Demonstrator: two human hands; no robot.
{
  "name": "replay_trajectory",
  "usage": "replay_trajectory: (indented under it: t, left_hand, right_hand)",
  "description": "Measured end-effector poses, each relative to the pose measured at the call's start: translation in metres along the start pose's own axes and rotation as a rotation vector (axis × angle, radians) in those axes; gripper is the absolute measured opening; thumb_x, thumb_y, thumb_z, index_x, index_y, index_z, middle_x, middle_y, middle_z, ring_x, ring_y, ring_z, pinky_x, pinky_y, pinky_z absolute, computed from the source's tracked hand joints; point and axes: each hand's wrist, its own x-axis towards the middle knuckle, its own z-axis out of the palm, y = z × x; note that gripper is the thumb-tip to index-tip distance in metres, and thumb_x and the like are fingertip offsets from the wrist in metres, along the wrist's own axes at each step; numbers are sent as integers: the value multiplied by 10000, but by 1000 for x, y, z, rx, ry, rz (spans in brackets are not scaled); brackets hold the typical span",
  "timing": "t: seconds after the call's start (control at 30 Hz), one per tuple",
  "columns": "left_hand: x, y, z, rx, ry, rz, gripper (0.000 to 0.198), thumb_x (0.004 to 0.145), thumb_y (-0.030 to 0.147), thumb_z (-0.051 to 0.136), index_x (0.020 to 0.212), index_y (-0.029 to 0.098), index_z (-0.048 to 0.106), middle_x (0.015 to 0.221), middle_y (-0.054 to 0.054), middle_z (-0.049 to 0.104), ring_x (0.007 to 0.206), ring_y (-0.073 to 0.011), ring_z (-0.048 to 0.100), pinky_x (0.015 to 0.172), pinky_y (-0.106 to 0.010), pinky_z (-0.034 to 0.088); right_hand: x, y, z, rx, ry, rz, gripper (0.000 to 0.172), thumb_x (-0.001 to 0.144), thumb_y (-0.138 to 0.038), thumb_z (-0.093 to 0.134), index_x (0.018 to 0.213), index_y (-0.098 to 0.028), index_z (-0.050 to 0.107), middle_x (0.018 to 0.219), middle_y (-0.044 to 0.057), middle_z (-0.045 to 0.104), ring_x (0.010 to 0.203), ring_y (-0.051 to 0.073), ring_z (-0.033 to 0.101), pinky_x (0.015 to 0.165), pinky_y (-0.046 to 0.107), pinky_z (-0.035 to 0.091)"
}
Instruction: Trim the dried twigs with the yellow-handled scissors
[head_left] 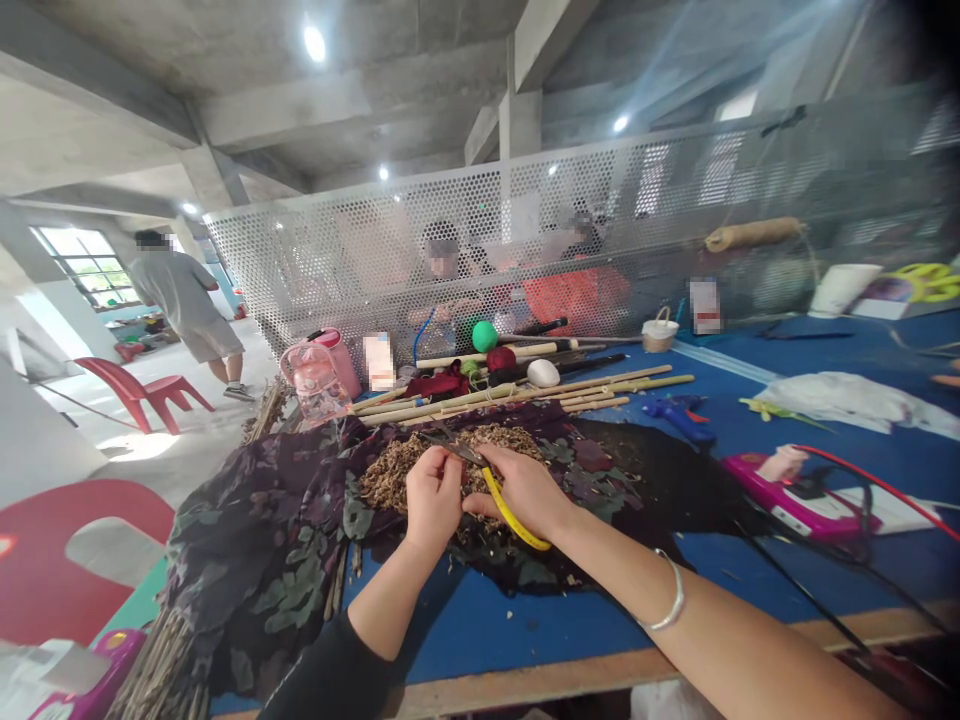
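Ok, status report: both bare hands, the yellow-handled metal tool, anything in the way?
Right hand gripping yellow-handled metal tool. Left hand curled by its metal end, contents hidden. Tool over loose brown fragments on dark floral cloth. Hands hide some fragments.

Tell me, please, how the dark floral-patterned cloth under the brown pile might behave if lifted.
The dark floral-patterned cloth would probably flop rather than hold shape, since it lies in loose folds. Lifted by one edge, it may well spill the heap of small, dry-looking brown pieces resting loosely on it.
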Motion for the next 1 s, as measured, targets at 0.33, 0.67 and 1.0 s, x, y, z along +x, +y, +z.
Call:
replay_trajectory:
  t: [0.33, 0.67, 1.0]
  left_hand:
    - [8, -5, -5, 75, 5, -38, 232, 784, 316, 464, 713, 159, 620, 579, 8, 565, 536, -108, 504, 543, -211, 392]
    - [28, -23, -31, 456, -102, -70, 133, 682, 274, 596, 657, 185, 691, 645, -27, 659, 611, -158, 573, 617, -263, 418]
    - [126, -13, -16, 965, -489, 176, 202, 758, 210, 523, 793, 188, 720, 817, -111, 686, 837, -231, 612, 788, -297, 421]
  right_hand:
    - [1, 0, -6, -117, -39, 40, 498, 727, -561, 539, 1083, -213, 557, 768, 51, 669, 720, 213, 633, 585, 252, 387]
    - [8, 31, -26, 79, 93, 79, 398, 791, -518, 489, 1010, -187, 522, 669, 19, 612, 620, 177, 583, 543, 238, 373]
    - [7, 38, -28, 152, 158, 91, 332, 802, -459, 497, 1002, -194, 503, 664, 3, 598, 573, 149, 557, 528, 228, 370]
